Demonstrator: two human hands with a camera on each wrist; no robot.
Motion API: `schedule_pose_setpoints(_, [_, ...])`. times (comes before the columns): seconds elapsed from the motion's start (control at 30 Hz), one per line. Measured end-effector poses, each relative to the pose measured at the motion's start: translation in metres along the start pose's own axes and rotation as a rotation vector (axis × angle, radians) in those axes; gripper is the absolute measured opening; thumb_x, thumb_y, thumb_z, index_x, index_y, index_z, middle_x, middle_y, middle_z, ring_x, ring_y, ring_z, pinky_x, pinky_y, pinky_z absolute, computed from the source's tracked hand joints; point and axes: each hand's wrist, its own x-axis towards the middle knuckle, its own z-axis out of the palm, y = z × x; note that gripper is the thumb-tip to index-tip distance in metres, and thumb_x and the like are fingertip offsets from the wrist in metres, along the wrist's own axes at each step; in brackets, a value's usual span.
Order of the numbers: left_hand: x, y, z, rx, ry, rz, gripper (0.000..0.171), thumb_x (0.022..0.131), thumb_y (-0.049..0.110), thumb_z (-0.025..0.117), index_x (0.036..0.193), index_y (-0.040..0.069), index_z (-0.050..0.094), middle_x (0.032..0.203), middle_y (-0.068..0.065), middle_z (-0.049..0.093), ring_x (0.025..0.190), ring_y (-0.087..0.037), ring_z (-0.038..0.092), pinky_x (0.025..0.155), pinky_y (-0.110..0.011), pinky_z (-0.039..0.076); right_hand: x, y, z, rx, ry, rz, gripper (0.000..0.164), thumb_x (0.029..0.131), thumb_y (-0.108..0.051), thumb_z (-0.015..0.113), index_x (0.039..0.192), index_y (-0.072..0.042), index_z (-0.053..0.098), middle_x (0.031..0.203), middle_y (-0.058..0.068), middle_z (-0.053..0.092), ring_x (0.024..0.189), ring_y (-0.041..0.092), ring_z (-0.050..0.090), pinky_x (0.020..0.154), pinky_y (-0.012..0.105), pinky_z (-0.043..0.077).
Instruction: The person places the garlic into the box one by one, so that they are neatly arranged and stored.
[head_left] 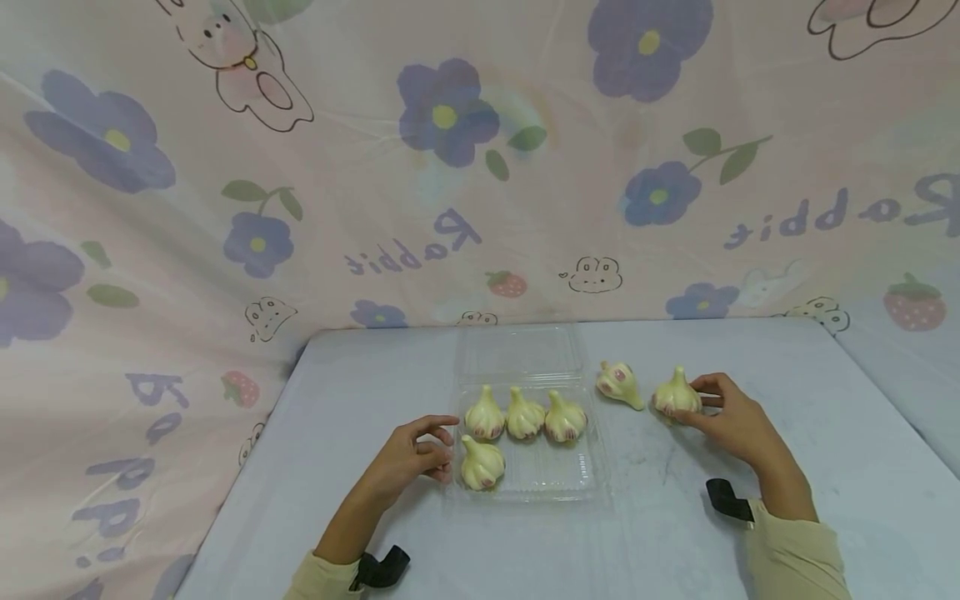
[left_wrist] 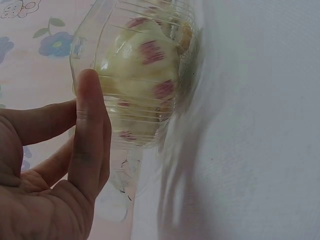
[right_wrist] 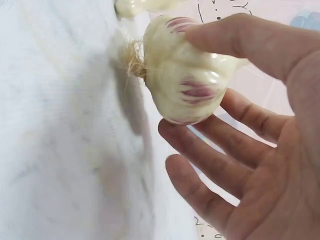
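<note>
At the right, my right hand (head_left: 738,421) holds a garlic bulb (head_left: 677,395) between thumb and fingers, its neck pointing up. The right wrist view shows purple streaks on this bulb (right_wrist: 187,75), and its root tuft (right_wrist: 134,62) stands just off the white surface. Another garlic bulb (head_left: 619,383) lies tilted on the table to its left. My left hand (head_left: 408,458) is at the left side of a clear plastic box (head_left: 540,482), its fingertips touching the rim (left_wrist: 80,55). Several garlic bulbs sit in the box: a back row with a middle one (head_left: 525,415), plus one front-left (head_left: 482,463).
The box's clear lid (head_left: 519,354) lies folded back behind it. All stands on a white-covered table (head_left: 660,533). A printed curtain (head_left: 525,200) with flowers and rabbits hangs along the back and left. Black wrist mounts (head_left: 384,568) stick out from both sleeves.
</note>
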Motion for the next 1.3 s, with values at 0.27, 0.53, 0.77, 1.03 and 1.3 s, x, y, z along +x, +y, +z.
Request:
schedule_pose_setpoints(0.27, [0.0, -0.001, 0.0, -0.013, -0.003, -0.001, 0.052, 0.093, -0.003, 0.062, 0.142, 0.001, 0.05, 0.11, -0.014, 0.051, 0.076, -0.014, 0.064, 0.066, -0.027, 0.062, -0.006, -0.011, -0.009, -0.019, 0.026, -0.011, 0.085, 0.088, -0.057, 0.068, 0.14, 0.002, 0.035, 0.146, 0.034, 0.039, 0.129, 0.052, 0.047, 0.093, 0.066, 0.049])
schedule_pose_setpoints(0.53, [-0.001, 0.0, -0.001, -0.013, -0.006, 0.002, 0.053, 0.092, -0.002, 0.063, 0.143, -0.001, 0.049, 0.11, -0.015, 0.051, 0.076, -0.014, 0.064, 0.066, -0.026, 0.062, -0.013, -0.024, -0.021, -0.029, 0.075, -0.045, 0.081, 0.09, -0.055, 0.067, 0.141, 0.0, 0.036, 0.144, 0.034, 0.043, 0.127, 0.052, 0.049, 0.09, 0.066, 0.049])
schedule_pose_setpoints(0.77, [0.001, -0.001, -0.001, -0.012, -0.003, -0.002, 0.053, 0.092, -0.002, 0.063, 0.143, -0.001, 0.049, 0.11, -0.014, 0.051, 0.076, -0.014, 0.065, 0.066, -0.026, 0.062, -0.018, -0.03, -0.026, -0.027, 0.102, -0.062, 0.079, 0.091, -0.053, 0.066, 0.141, -0.001, 0.036, 0.144, 0.034, 0.044, 0.126, 0.053, 0.049, 0.088, 0.063, 0.053])
schedule_pose_setpoints(1.03, [0.001, -0.001, -0.001, -0.008, -0.005, -0.003, 0.053, 0.092, -0.002, 0.063, 0.143, -0.001, 0.048, 0.11, -0.016, 0.051, 0.076, -0.014, 0.065, 0.066, -0.026, 0.062, -0.019, -0.031, -0.026, -0.027, 0.109, -0.06, 0.077, 0.091, -0.053, 0.067, 0.141, -0.002, 0.037, 0.142, 0.034, 0.047, 0.121, 0.053, 0.053, 0.085, 0.06, 0.056])
schedule_pose_setpoints(1.3, [0.001, -0.001, -0.001, -0.005, -0.002, -0.005, 0.053, 0.092, -0.002, 0.063, 0.143, -0.001, 0.049, 0.11, -0.015, 0.051, 0.076, -0.014, 0.065, 0.066, -0.026, 0.062, -0.019, -0.033, -0.025, -0.02, 0.104, -0.052, 0.079, 0.09, -0.054, 0.067, 0.141, -0.002, 0.038, 0.142, 0.034, 0.047, 0.114, 0.051, 0.057, 0.084, 0.057, 0.056])
